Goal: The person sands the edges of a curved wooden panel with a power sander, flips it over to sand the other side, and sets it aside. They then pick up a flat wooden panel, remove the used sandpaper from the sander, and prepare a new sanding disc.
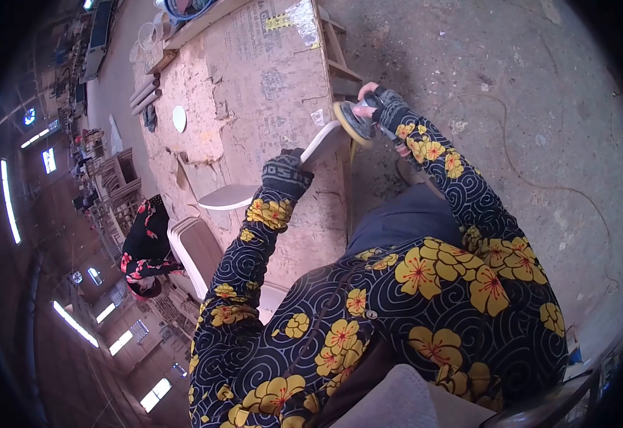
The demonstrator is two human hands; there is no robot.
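Note:
My left hand [288, 173], in a dark knitted glove, grips a curved wooden piece [320, 143] at the table's edge. My right hand [377, 105], in a fingerless glove, is wrapped round a round sander [355, 125] with a yellowish rim. The sander's disc meets or nearly meets the far end of the wooden piece. Another curved piece [227, 197] lies on the table just beyond my left wrist. Part of the sander's body is hidden by my right hand.
The worktable [254, 93] is covered in worn cardboard. Stacked curved pieces [196, 250] stand near a co-worker [147, 246] at the left. A white disc [179, 119] and dark rolls [145, 96] lie farther up. A hose [518, 167] trails over the floor at right.

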